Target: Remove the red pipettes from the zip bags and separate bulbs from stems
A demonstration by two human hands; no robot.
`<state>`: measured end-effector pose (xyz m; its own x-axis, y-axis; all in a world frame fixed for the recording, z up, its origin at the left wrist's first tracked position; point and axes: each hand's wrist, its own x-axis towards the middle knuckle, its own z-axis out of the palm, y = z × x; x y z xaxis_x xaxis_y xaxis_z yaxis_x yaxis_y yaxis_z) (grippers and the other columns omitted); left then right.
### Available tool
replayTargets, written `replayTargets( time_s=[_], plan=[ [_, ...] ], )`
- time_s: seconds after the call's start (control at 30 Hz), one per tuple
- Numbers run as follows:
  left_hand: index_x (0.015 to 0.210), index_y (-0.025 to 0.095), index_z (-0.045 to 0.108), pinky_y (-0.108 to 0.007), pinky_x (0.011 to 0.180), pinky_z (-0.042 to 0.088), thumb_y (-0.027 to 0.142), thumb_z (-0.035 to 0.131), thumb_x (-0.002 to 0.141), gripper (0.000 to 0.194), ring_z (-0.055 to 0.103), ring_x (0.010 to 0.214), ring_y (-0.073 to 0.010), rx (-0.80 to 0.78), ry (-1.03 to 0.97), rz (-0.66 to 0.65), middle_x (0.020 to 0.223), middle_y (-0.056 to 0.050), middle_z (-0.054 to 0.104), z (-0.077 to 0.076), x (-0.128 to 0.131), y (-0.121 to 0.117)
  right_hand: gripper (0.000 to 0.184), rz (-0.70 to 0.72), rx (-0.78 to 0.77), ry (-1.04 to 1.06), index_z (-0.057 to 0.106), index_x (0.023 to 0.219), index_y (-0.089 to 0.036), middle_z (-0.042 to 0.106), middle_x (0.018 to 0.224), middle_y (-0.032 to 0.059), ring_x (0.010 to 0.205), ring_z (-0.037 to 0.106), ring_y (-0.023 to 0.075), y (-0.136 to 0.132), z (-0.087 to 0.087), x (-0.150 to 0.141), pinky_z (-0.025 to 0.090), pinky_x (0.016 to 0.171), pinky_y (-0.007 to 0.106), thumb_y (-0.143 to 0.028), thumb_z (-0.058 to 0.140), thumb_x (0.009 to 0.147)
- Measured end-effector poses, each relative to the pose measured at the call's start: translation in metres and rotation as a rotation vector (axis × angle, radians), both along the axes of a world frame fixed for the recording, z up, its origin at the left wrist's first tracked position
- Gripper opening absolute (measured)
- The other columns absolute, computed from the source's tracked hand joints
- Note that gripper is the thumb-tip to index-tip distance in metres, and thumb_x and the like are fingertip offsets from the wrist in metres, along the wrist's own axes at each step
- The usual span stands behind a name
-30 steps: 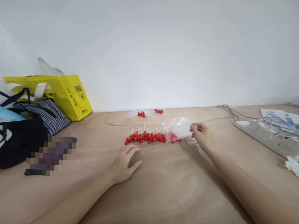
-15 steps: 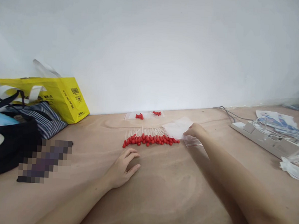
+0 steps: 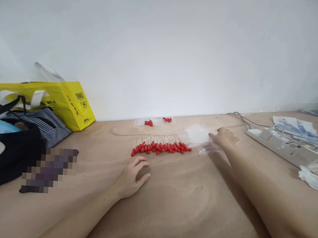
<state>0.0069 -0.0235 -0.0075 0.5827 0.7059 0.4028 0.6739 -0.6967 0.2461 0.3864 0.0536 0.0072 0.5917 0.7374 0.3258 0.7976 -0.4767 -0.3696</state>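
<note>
My left hand [image 3: 132,176] rests on the table with its fingers apart and holds nothing. Just beyond its fingertips lies a row of thin white sticks with red, bulb-shaped heads [image 3: 157,147], heads facing me. Off to the right, my right hand [image 3: 224,137] hovers by the edge of some clear plastic bags, its fingers apart. One bag with a white sheet [image 3: 197,134] partly overlaps another clear zip bag [image 3: 208,149]. Whether a fingertip touches the bag's edge is hard to make out.
Behind the row, more red-headed pieces [image 3: 148,122] lie on a clear bag by the wall. A yellow bag [image 3: 79,107], a striped bag [image 3: 49,126] and a blurred dark item [image 3: 49,171] are at left. At right are a power strip [image 3: 278,146], blue-white packets [image 3: 295,128] and crumpled white tissue [image 3: 313,178].
My right hand has moved right and slightly back, its fingers opening from a pinch at the white-sheeted bag. That bag has shifted a little right. My left hand stays in place.
</note>
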Motion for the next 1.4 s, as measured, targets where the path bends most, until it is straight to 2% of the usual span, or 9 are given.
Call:
replayTargets(
  time_s=[0.07, 0.23, 0.33, 0.5, 0.63, 0.87, 1.03, 1.2, 1.4],
  plan=[
    [0.098, 0.019, 0.053, -0.036, 0.085, 0.042, 0.03, 0.049, 0.078, 0.023, 0.05, 0.099, -0.0207, 0.079, -0.014, 0.056, 0.104, -0.008, 0.051, -0.001, 0.0, 0.006, 0.042, 0.016, 0.116, -0.088, 0.056, 0.103, -0.013, 0.054, 0.103, 0.0181, 0.098, 0.046, 0.0321, -0.007, -0.005, -0.022, 0.033, 0.077, 0.048, -0.042, 0.05, 0.073],
    [0.117, 0.018, 0.046, -0.045, 0.094, 0.031, 0.04, 0.048, 0.077, 0.046, 0.04, 0.112, -0.027, 0.289, 0.031, 0.296, 0.117, -0.012, 0.048, -0.002, 0.003, 0.027, 0.044, 0.819, 0.23, -0.247, 0.059, 0.101, -0.021, 0.054, 0.108, 0.0107, 0.1, 0.046, 0.0243, -0.033, -0.018, -0.092, 0.033, 0.084, 0.038, -0.054, 0.043, 0.077],
    [0.124, 0.027, 0.041, -0.056, 0.096, 0.019, 0.056, 0.048, 0.072, 0.061, 0.028, 0.121, -0.0339, 0.278, 0.157, 0.398, 0.129, -0.012, 0.039, -0.002, 0.013, 0.038, 0.068, 1.019, 0.187, -0.359, 0.044, 0.123, -0.023, 0.042, 0.127, 0.0113, 0.116, 0.035, 0.0289, -0.039, -0.026, -0.115, 0.025, 0.093, 0.044, -0.066, 0.041, 0.071],
    [0.129, 0.038, 0.03, -0.066, 0.088, 0.018, 0.076, 0.041, 0.06, 0.079, 0.023, 0.122, -0.0406, 0.09, 0.225, 0.563, 0.135, -0.011, 0.032, -0.002, 0.032, 0.052, 0.076, 0.966, 0.056, -0.349, 0.032, 0.131, -0.028, 0.035, 0.134, 0.0092, 0.123, 0.026, 0.0301, -0.024, -0.035, -0.122, 0.016, 0.097, 0.052, -0.072, 0.034, 0.07],
    [0.127, 0.037, 0.035, -0.054, 0.086, 0.032, 0.075, 0.037, 0.063, 0.075, 0.033, 0.119, -0.0347, -0.013, 0.211, 0.601, 0.134, -0.01, 0.034, -0.004, 0.039, 0.064, 0.07, 0.921, 0.045, -0.305, 0.039, 0.126, -0.029, 0.041, 0.13, 0.0092, 0.12, 0.032, 0.0276, -0.008, -0.036, -0.123, 0.02, 0.096, 0.05, -0.071, 0.034, 0.071],
    [0.125, 0.033, 0.04, -0.048, 0.086, 0.034, 0.072, 0.037, 0.067, 0.071, 0.041, 0.112, -0.0323, 0.013, 0.197, 0.596, 0.13, -0.009, 0.041, -0.006, 0.043, 0.079, 0.062, 0.915, 0.119, -0.3, 0.045, 0.121, -0.026, 0.051, 0.119, 0.0102, 0.109, 0.042, 0.0255, 0.008, -0.036, -0.129, 0.024, 0.093, 0.047, -0.066, 0.039, 0.073],
    [0.119, 0.024, 0.048, -0.053, 0.088, 0.029, 0.063, 0.045, 0.07, 0.062, 0.041, 0.111, -0.0333, 0.233, 0.14, 0.483, 0.121, -0.013, 0.05, -0.005, 0.04, 0.073, 0.051, 0.971, 0.293, -0.321, 0.054, 0.109, -0.023, 0.057, 0.106, 0.0084, 0.102, 0.046, 0.024, -0.001, -0.035, -0.131, 0.014, 0.095, 0.051, -0.059, 0.047, 0.073],
    [0.108, 0.026, 0.057, -0.049, 0.096, 0.023, 0.035, 0.047, 0.082, 0.03, 0.046, 0.108, -0.0256, 0.365, 0.116, 0.21, 0.108, -0.006, 0.06, -0.004, 0.044, 0.072, 0.037, 0.961, 0.385, -0.27, 0.055, 0.107, -0.022, 0.058, 0.101, 0.0072, 0.096, 0.047, 0.0219, -0.022, -0.033, -0.14, 0.02, 0.093, 0.045, -0.043, 0.052, 0.076],
    [0.097, 0.024, 0.061, -0.045, 0.094, 0.028, 0.023, 0.044, 0.084, 0.021, 0.057, 0.087, -0.019, 0.443, 0.007, 0.142, 0.09, -0.002, 0.067, -0.005, 0.046, 0.079, 0.03, 0.994, 0.407, -0.236, 0.056, 0.104, -0.023, 0.056, 0.102, 0.0061, 0.098, 0.046, 0.0218, -0.042, -0.034, -0.142, 0.023, 0.09, 0.041, -0.032, 0.052, 0.076]
  ],
)
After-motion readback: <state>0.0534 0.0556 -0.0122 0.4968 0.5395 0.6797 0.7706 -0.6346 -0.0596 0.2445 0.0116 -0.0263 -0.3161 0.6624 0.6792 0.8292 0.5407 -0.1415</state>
